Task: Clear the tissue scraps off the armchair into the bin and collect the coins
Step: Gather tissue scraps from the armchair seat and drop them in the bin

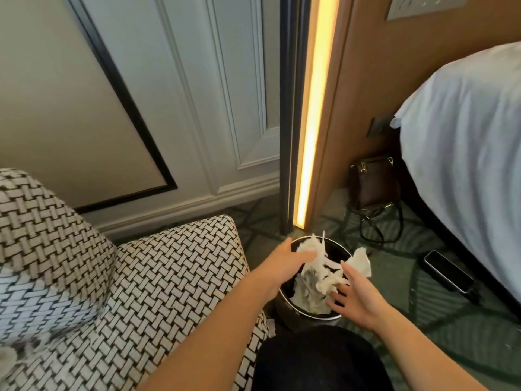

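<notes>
At bottom centre, nearest, a dark garment [318, 362]. Just beyond, a round black bin [310, 316] on green carpet [408, 320], tight against the front corner of the woven-pattern armchair [169, 277] on its left. Heaped inside, white tissue scraps [313, 289], one piece sticking out past the right rim. Left hand [282, 265] straight-fingered over the left rim, touching the heap; right hand [358, 299] spread at the near right rim; both apart, gripping nothing. Open carpet right of the bin, up to a phone [448, 273] beside the bed [465, 136] edge.
</notes>
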A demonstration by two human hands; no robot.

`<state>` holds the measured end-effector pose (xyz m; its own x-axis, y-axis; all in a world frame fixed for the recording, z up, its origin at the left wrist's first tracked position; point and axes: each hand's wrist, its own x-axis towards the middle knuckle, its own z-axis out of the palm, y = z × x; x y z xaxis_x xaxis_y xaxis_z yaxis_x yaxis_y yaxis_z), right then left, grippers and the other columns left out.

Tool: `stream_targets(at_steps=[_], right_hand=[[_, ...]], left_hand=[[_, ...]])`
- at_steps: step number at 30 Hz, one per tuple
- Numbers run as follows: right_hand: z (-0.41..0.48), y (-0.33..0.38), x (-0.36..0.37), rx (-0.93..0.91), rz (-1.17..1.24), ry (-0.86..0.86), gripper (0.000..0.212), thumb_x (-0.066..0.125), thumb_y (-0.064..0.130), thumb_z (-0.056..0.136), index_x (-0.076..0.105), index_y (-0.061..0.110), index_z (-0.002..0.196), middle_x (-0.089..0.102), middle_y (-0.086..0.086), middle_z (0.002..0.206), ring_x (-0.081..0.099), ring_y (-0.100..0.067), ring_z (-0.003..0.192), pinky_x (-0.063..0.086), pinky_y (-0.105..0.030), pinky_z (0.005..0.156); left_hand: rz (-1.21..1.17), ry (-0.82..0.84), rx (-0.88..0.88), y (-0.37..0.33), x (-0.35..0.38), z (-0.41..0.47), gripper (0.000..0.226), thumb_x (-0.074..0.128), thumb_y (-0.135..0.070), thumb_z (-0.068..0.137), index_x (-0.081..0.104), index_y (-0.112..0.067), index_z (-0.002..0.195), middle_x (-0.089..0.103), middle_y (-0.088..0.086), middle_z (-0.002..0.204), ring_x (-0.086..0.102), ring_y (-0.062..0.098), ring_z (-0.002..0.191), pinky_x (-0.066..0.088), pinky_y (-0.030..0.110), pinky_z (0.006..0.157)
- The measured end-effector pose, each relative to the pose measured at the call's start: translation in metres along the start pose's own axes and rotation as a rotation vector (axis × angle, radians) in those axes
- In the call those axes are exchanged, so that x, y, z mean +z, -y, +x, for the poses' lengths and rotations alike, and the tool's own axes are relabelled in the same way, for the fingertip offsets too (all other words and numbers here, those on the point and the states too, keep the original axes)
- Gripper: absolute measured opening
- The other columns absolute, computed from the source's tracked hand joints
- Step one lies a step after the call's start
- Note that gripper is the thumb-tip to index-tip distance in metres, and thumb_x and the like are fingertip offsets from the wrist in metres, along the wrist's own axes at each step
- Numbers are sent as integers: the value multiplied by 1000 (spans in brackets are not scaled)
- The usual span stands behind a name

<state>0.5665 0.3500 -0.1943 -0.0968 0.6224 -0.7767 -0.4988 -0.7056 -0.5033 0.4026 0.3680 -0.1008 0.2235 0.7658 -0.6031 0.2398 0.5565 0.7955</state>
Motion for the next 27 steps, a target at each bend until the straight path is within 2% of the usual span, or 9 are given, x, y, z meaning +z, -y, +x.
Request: stream_targets(at_steps=[1, 2, 4, 6, 10, 13, 18, 22, 27], right_hand=[[-1, 0, 1, 13, -2, 8, 52, 49, 40, 94, 35, 22, 141, 55, -10, 119, 53, -26, 103, 41, -40, 89], [0, 0, 1, 17, -5, 11, 55, 48, 41, 94, 30, 25, 144, 49, -12, 133, 50, -29, 115, 38, -42, 97], [0, 0, 3, 14, -7, 24, 65, 47, 41, 94, 15, 31, 149, 20, -11, 155, 27, -33, 139, 27, -45, 109], [-2, 1, 6, -14, 9, 51, 65, 45, 39, 95, 12, 30, 150, 13, -9, 158, 19, -31, 143, 27, -44, 109], [-2, 1, 10, -52, -15, 63, 61, 43, 39, 96, 17, 26, 150, 22, -9, 155, 25, -31, 141, 27, -44, 109], [-2, 2, 12, -62, -44, 60, 58, 45, 39, 95, 27, 21, 147, 36, -13, 148, 35, -32, 135, 32, -43, 105], [-14, 5, 24, -103, -110, 82, 44, 44, 37, 97, 46, 13, 134, 56, -13, 126, 56, -28, 109, 40, -40, 97], [-27, 12, 38, -161, -160, 83, 39, 44, 32, 98, 51, 12, 131, 58, -11, 127, 57, -27, 114, 42, -40, 99], [-31, 14, 52, -185, -266, 133, 34, 45, 29, 98, 56, 13, 126, 63, -9, 121, 60, -23, 109, 45, -37, 96]], left_hand=[[13, -10, -14, 4, -4, 1, 54, 56, -28, 92, 34, -17, 141, 41, 2, 142, 40, 7, 105, 33, 27, 93], [25, -17, -32, 8, -7, 0, 53, 55, -28, 92, 36, -17, 140, 41, 2, 142, 41, 8, 106, 33, 26, 93], [43, -26, -64, 14, -15, 1, 55, 54, -30, 93, 33, -19, 143, 37, 2, 146, 41, 13, 123, 32, 30, 101], [60, -35, -78, 17, -20, 1, 54, 53, -30, 93, 34, -22, 143, 37, 3, 147, 38, 20, 131, 33, 33, 103], [45, -41, -73, 17, -26, -3, 43, 52, -27, 94, 44, -24, 137, 47, 2, 138, 48, 18, 122, 39, 29, 93], [29, -48, -60, 15, -29, -7, 41, 52, -25, 94, 47, -24, 134, 50, 1, 135, 51, 16, 119, 40, 28, 91], [42, -59, -21, 13, -33, -22, 39, 52, -25, 94, 48, -24, 133, 52, -1, 132, 53, 14, 114, 41, 28, 92], [53, -72, 10, 8, -41, -39, 38, 52, -23, 93, 49, -25, 131, 53, -1, 130, 53, 14, 113, 40, 30, 93], [72, -87, 33, 5, -51, -49, 36, 55, -21, 92, 52, -25, 127, 56, -5, 122, 55, 12, 109, 41, 32, 98]])
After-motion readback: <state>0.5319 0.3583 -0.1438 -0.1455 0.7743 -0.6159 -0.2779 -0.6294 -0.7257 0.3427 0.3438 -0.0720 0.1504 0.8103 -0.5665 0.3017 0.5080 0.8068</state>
